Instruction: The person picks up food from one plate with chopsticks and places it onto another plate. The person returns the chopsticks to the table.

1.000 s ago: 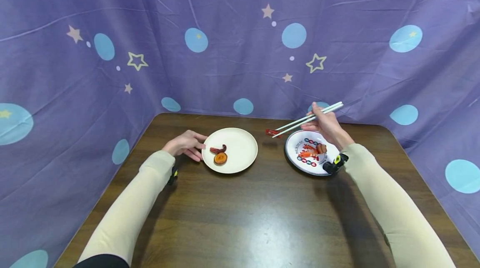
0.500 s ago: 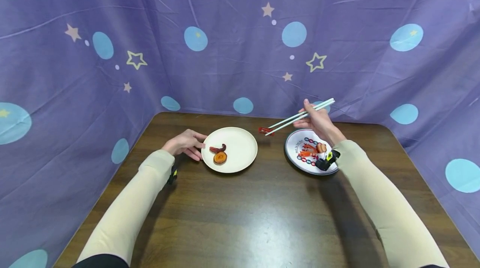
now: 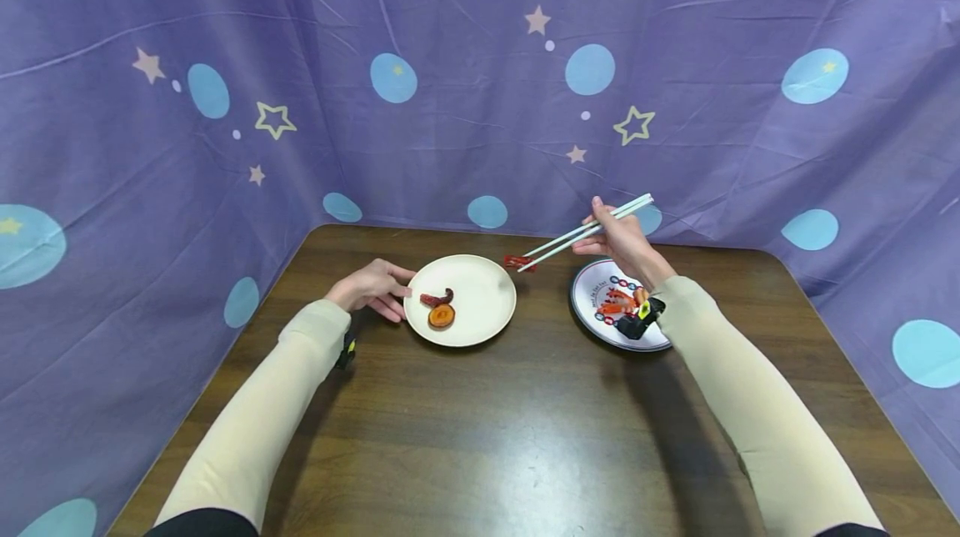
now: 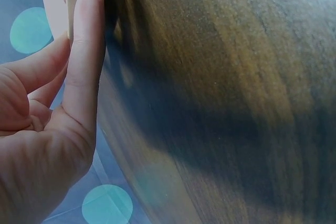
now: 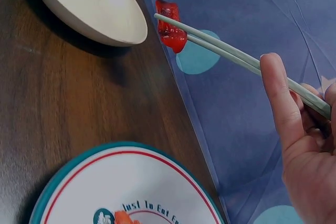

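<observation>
My left hand [image 3: 373, 290] pinches the left rim of a cream plate [image 3: 483, 303]; in the left wrist view, its fingers lie on both sides of the rim. On that plate lie a dark red tentacle-like piece [image 3: 437, 298] and a round orange-brown slice [image 3: 441, 317]. My right hand [image 3: 618, 241] grips a pair of pale green chopsticks [image 3: 585, 233]. Between their tips hangs a glossy red food piece [image 5: 170, 27], just off the cream plate's upper right edge.
A white plate with a patterned face and dark rim [image 3: 600, 328] sits under my right wrist, bearing orange-red shrimp-like pieces [image 3: 617, 303] and a brownish piece partly hidden by the wrist camera [image 3: 637, 322]. A purple curtain [image 3: 480, 62] hangs behind the wooden table [image 3: 465, 437].
My right hand has moved left with the chopsticks and the red piece, from above the patterned plate's left side toward the cream plate. The left hand has stayed at the rim.
</observation>
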The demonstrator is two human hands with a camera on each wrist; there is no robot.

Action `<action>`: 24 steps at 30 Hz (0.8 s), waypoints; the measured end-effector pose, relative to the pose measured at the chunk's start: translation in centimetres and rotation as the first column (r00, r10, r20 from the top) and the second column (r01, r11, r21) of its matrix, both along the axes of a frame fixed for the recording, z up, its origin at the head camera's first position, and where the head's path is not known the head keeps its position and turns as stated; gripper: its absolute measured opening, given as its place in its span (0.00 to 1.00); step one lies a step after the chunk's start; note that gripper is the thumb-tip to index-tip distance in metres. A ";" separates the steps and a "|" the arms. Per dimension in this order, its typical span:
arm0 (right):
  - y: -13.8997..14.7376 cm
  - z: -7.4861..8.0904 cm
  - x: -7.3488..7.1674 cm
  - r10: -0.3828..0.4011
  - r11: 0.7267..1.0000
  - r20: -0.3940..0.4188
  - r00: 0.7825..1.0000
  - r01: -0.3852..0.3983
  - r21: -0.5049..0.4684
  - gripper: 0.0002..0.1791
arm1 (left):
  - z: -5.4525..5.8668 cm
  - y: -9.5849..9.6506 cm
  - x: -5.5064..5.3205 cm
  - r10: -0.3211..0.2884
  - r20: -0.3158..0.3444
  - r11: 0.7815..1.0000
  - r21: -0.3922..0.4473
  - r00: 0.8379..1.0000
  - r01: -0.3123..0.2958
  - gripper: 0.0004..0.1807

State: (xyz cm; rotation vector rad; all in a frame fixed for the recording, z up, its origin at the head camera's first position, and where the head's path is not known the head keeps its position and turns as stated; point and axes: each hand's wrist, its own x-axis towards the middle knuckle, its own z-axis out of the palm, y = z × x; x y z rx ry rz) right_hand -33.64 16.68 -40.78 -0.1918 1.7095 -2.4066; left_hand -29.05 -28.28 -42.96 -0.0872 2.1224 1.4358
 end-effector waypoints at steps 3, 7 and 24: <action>-0.5 -0.1 -0.1 0.005 1.000 -0.004 1.000 -0.005 -0.006 0.23 | 0.0 0.0 0.0 0.003 -0.002 1.000 -0.008 1.000 -0.003 0.33; -1.2 -0.3 -0.1 0.003 1.000 0.006 1.000 -0.003 -0.002 0.23 | -0.1 0.0 -0.1 0.002 0.001 1.000 -0.009 1.000 -0.002 0.33; -3.7 -1.1 0.1 0.015 0.999 0.010 1.000 -0.015 0.044 0.23 | -0.2 -0.1 -0.2 0.017 0.017 1.000 0.007 1.000 -0.017 0.34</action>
